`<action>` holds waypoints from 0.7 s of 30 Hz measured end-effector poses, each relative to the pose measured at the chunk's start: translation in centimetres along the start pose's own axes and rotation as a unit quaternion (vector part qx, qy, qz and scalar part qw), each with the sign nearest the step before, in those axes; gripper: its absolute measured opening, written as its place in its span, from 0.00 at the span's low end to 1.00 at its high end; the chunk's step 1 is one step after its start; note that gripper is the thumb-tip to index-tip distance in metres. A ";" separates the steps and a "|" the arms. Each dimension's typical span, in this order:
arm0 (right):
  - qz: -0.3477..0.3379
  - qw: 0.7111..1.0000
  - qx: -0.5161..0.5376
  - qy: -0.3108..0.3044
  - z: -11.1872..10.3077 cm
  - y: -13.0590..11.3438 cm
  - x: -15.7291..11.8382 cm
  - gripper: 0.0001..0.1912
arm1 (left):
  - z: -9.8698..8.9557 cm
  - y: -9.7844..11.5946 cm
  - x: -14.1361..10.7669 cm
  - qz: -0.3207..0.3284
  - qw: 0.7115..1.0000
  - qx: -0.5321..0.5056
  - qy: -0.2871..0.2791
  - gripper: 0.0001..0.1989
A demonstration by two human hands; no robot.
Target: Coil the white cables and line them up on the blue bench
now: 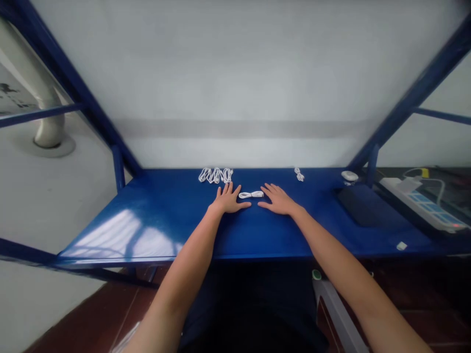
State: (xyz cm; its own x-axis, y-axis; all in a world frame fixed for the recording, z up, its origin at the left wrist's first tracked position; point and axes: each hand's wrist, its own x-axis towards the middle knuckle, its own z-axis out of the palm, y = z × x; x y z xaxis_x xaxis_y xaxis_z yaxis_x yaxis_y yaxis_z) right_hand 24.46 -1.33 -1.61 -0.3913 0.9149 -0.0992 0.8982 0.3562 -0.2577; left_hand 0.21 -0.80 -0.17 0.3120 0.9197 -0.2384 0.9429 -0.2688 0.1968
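Observation:
A bundled white cable (251, 194), tied at its middle, lies lengthwise on the blue table (165, 215) between my two hands. Flat on the tabletop to its left is my left hand (228, 200), fingers spread and holding nothing. My right hand (276, 198) rests on the other side of the bundle, also with its fingers apart and nothing in it. Just beyond my left fingertips, several coiled white cables (216, 175) sit in a row near the back edge. Another small white cable bundle (299, 174) lies farther right by the same edge.
At the right stand a white case (349, 175), a dark flat phone-like object (356, 206) and a small white piece (401, 245) near the front edge. Beyond them is a power strip (423, 203) with a plugged-in cable. Blue frame posts (119, 169) rise at both ends.

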 end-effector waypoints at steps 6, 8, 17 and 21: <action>-0.001 1.000 0.017 -0.002 -0.1 0.1 0.0 0.52 | 0.0 0.0 0.1 0.000 1.000 -0.004 0.002 0.56; -0.001 1.000 0.024 0.000 0.0 0.2 0.0 0.51 | 0.0 0.0 0.0 0.002 1.000 -0.009 0.003 0.56; -0.006 0.999 0.045 0.010 -0.1 0.3 0.0 0.49 | -0.1 -0.1 0.0 0.010 1.000 -0.020 0.006 0.56; -0.006 0.999 0.048 0.011 -0.2 0.3 -0.1 0.49 | -0.1 -0.1 0.0 0.010 1.000 -0.019 0.002 0.56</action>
